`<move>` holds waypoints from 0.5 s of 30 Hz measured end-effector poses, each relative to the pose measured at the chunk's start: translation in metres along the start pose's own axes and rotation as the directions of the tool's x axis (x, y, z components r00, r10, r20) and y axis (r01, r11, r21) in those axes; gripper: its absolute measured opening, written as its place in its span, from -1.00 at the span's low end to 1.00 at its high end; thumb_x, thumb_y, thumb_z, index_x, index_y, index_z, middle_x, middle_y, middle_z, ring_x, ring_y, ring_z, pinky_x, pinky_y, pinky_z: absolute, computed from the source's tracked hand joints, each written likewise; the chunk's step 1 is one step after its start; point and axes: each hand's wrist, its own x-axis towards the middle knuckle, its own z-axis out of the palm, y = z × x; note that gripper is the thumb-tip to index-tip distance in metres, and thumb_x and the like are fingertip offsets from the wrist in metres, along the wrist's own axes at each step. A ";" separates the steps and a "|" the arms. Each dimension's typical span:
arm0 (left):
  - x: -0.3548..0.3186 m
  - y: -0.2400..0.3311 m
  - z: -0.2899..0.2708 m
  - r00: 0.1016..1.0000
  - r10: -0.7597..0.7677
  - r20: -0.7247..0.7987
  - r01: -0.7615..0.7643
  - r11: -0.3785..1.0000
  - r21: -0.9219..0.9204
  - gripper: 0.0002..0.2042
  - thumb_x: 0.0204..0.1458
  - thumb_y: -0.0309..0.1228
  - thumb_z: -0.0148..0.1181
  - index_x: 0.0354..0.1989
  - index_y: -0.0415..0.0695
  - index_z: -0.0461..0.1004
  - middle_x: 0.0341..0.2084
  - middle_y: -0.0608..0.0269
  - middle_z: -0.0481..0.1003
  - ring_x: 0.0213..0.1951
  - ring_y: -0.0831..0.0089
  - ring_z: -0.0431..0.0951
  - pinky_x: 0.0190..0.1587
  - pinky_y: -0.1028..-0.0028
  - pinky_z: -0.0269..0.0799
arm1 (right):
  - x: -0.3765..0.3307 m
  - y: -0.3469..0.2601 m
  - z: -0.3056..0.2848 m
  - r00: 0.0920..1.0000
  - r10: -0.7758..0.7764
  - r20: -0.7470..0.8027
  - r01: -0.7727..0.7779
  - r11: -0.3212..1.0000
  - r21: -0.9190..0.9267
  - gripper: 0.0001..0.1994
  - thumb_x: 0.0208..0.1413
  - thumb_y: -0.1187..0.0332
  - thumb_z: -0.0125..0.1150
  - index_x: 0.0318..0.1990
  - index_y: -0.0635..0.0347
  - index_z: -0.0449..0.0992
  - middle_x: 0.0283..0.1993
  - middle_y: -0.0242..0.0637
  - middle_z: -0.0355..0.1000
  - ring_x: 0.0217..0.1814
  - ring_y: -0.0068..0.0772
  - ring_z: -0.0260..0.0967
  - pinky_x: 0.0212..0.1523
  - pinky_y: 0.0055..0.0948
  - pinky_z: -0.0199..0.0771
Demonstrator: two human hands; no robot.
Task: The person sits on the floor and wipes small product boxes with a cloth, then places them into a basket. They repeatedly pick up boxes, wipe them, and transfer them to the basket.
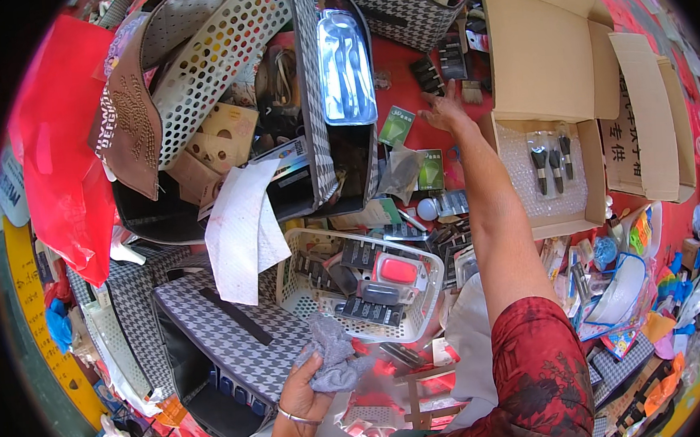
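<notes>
Red surface (405,71), cluttered: my left hand (305,393) gripped a soft, light grey rag (335,360), bunched; right hand (443,110) spread wide near brushes (446,60).

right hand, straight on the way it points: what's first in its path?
Probably the small brush just past the right hand; its fingers nearly reach it. Depth is unclear, so contact can't be judged.

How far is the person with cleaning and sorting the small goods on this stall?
Looks done: three brushes already lie in the open cardboard box. In hand: the left hand grips a grey cloth, while the right hand reaches toward more brushes on the red table. Left: many packets remain in the white basket and around it.
</notes>
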 end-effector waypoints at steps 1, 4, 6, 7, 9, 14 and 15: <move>0.000 0.001 0.000 0.999 -0.012 -0.032 0.012 1.000 0.002 -0.58 -0.06 -0.38 0.09 0.01 -0.24 0.27 -0.17 0.06 0.43 -0.13 0.17 0.44 -0.03 0.15 0.33 | 0.000 0.002 0.002 0.999 -0.011 -0.032 0.013 0.999 0.051 -0.57 -0.07 0.22 0.17 0.04 -0.16 0.37 0.16 0.14 0.11 0.13 0.11 0.16 0.05 -0.17 0.26; 0.001 0.003 0.001 1.000 -0.006 -0.009 0.007 1.000 0.012 -0.58 -0.07 -0.37 0.11 0.00 -0.24 0.27 -0.17 0.06 0.43 -0.13 0.18 0.44 -0.03 0.15 0.33 | 0.001 0.007 0.007 0.977 0.050 -0.209 0.009 0.963 0.270 -0.71 -0.07 0.33 0.13 -0.12 -0.05 0.49 -0.13 0.03 0.38 -0.16 -0.07 0.39 -0.17 -0.30 0.40; 0.000 0.003 0.001 0.999 0.009 0.038 -0.010 1.000 0.012 -0.58 -0.06 -0.35 0.11 0.00 -0.24 0.28 -0.17 0.07 0.43 -0.13 0.19 0.44 -0.05 0.16 0.34 | -0.004 0.010 0.001 0.948 0.142 -0.286 0.014 0.875 0.483 -0.77 -0.10 0.40 0.08 -0.24 0.02 0.54 -0.34 -0.07 0.46 -0.33 -0.21 0.45 -0.29 -0.36 0.45; 0.000 0.002 0.000 1.000 -0.004 0.017 0.004 1.000 0.006 -0.58 -0.06 -0.35 0.11 -0.01 -0.24 0.28 -0.17 0.07 0.43 -0.13 0.19 0.44 -0.06 0.17 0.34 | -0.010 0.010 -0.004 0.938 0.192 -0.289 0.021 0.799 0.601 -0.79 -0.13 0.44 0.05 -0.30 0.06 0.55 -0.43 -0.12 0.47 -0.39 -0.28 0.45 -0.32 -0.36 0.45; -0.002 0.002 -0.003 0.998 0.019 0.057 -0.020 1.000 0.019 -0.58 -0.06 -0.34 0.11 -0.01 -0.24 0.29 -0.17 0.08 0.44 -0.13 0.20 0.44 -0.08 0.18 0.36 | -0.028 0.006 -0.019 0.958 0.199 -0.205 0.038 0.622 0.782 -0.78 -0.18 0.50 -0.02 -0.38 0.12 0.55 -0.53 -0.20 0.47 -0.46 -0.39 0.44 -0.39 -0.42 0.42; -0.005 -0.001 -0.008 0.994 -0.016 0.110 0.023 0.998 -0.062 -0.62 0.00 -0.45 0.05 0.02 -0.21 0.24 -0.14 0.10 0.42 -0.08 0.21 0.42 0.01 0.23 0.32 | -0.140 0.034 -0.071 0.983 -0.091 0.159 -0.093 0.498 0.862 -0.85 -0.18 0.56 -0.07 -0.45 0.19 0.45 -0.52 -0.38 0.36 -0.54 -0.57 0.31 -0.49 -0.62 0.35; -0.004 -0.002 -0.008 0.996 -0.038 0.085 0.043 0.997 -0.068 -0.62 0.00 -0.45 0.04 0.03 -0.21 0.24 -0.14 0.10 0.41 -0.08 0.21 0.42 0.01 0.23 0.32 | -0.162 0.042 -0.078 0.944 -0.265 0.195 -0.066 0.429 0.901 -0.85 -0.18 0.57 -0.05 -0.45 0.17 0.44 -0.53 -0.40 0.34 -0.54 -0.58 0.29 -0.48 -0.64 0.33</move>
